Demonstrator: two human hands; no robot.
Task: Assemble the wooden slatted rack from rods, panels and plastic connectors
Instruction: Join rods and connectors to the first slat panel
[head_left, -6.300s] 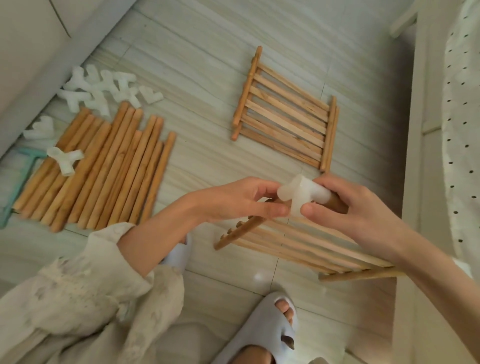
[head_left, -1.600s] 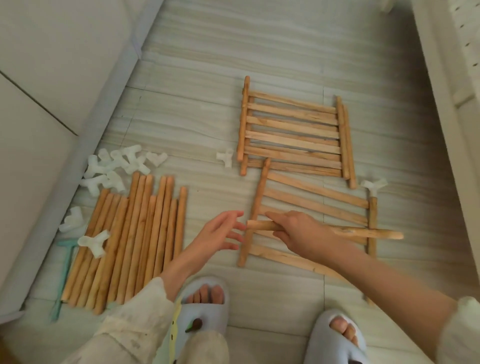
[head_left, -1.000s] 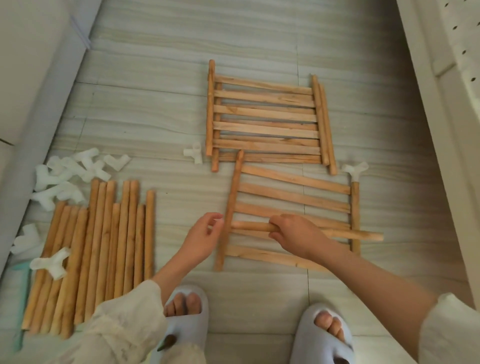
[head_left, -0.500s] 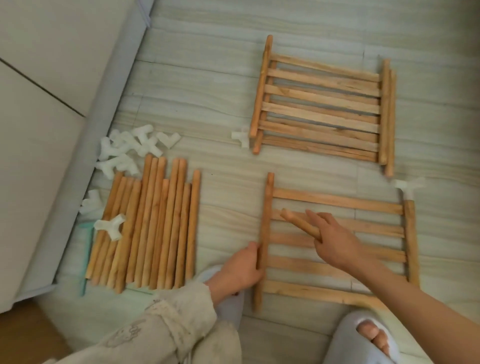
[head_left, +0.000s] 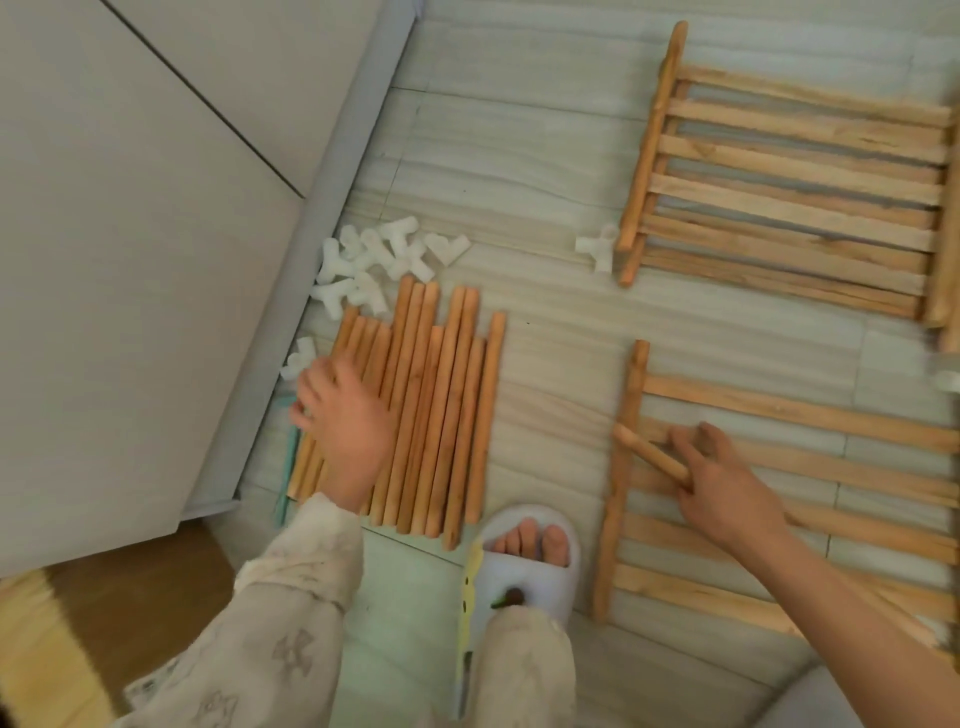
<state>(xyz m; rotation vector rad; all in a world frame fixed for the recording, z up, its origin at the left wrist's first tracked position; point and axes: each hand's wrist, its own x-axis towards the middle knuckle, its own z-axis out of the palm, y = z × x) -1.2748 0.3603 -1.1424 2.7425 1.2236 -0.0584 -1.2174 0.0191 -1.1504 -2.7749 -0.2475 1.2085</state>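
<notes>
A person crouches over a pale tiled floor (head_left: 545, 171), seen from above. Their left hand (head_left: 345, 421) lies on the near-left part of a row of loose wooden rods (head_left: 441, 410), fingers bent down over the rods' left edge; whether it has hold of anything I cannot tell. About a dozen rods lie side by side there, running near to far. Beyond the rods' far ends sits a heap of white plastic connectors (head_left: 379, 265), roughly eight, too jumbled for a firm count, and one more connector (head_left: 298, 358) lies just far of the left hand.

The right hand (head_left: 727, 493) grips one single rod (head_left: 652, 453), fingers curled round it, holding it slantwise over the near slatted panel (head_left: 779, 410). That panel lies flat at the right, with five slats showing and one side rail. A second slatted panel (head_left: 795, 176) lies farther away, stacked on another. One lone connector (head_left: 597, 247) touches its left near corner. One foot in a pale slipper (head_left: 524, 566) stands between the rods and the near panel.
</notes>
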